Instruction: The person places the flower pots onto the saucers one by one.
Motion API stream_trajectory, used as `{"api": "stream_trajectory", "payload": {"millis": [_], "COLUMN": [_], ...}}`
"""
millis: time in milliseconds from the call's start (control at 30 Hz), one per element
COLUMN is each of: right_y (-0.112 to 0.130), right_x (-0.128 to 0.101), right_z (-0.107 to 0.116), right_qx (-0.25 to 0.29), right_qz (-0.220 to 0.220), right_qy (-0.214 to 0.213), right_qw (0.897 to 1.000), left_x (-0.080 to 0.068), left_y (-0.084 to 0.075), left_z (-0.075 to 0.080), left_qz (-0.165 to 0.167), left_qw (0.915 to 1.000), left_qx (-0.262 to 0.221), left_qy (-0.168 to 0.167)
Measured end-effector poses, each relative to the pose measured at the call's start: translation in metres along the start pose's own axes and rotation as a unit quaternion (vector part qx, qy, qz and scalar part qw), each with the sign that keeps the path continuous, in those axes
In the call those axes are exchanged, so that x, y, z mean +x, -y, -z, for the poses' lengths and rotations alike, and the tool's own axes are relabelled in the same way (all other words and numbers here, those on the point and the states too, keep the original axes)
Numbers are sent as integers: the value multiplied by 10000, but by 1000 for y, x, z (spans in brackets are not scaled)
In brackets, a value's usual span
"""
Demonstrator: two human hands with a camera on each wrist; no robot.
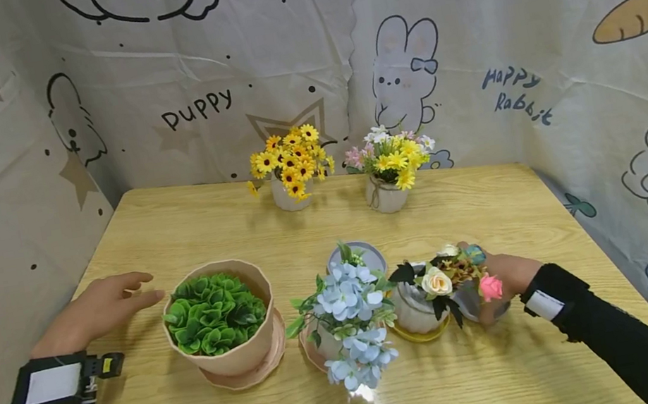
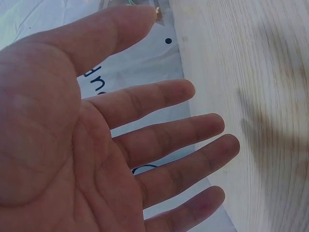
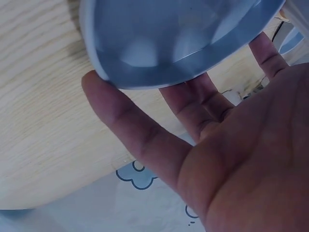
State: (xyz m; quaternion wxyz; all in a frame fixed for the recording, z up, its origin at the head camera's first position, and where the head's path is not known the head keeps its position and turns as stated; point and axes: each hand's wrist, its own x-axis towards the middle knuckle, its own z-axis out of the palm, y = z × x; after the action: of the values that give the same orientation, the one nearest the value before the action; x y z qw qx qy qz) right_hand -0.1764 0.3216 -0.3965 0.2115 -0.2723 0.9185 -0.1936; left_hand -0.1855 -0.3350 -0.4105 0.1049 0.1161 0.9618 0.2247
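My right hand (image 1: 509, 277) reaches beside the rose pot, its fingers bent around the edge of a grey-blue saucer (image 3: 178, 38). In the right wrist view fingertips touch the saucer's rim on separate sides. Artificial roses (image 1: 436, 281) in pink and cream lean over a whitish pot (image 1: 416, 311) that stands on a yellow saucer (image 1: 426, 335); they partly hide the hand and the grey-blue saucer. My left hand (image 1: 103, 307) hovers at the table's left side with spread, relaxed fingers and nothing in it. Nearest to it is a large pale pot (image 1: 229, 364) of green leaves.
The leafy pot stands on a pink saucer (image 1: 270, 364). Pale blue flowers (image 1: 349, 298) rise from a pot mid-table, partly over a round grey-blue dish (image 1: 371, 255). Toward the back are yellow flowers (image 1: 295, 164) and a mixed bouquet (image 1: 390, 159) in small pots. Printed cloth (image 1: 283, 37) hangs behind.
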Motion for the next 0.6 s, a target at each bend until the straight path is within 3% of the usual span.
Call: {"api": "stream_trajectory", "payload": {"millis": [200, 433, 600], "right_y": [11, 15, 18], "right_x": [-4, -6, -3], "right_z": [-2, -1, -2], "right_qx": [-111, -472, -241], "right_qz": [-781, -987, -1539], "right_qy": [268, 276, 572], "right_qw": [9965, 9936, 9861], "left_x": [0, 0, 1], "left_y": [1, 2, 1], "left_z": [-1, 0, 0], "left_qz": [20, 20, 18], "left_qw": [10000, 10000, 10000], "left_qx": [-27, -26, -24], "left_qy": [1, 25, 23]}}
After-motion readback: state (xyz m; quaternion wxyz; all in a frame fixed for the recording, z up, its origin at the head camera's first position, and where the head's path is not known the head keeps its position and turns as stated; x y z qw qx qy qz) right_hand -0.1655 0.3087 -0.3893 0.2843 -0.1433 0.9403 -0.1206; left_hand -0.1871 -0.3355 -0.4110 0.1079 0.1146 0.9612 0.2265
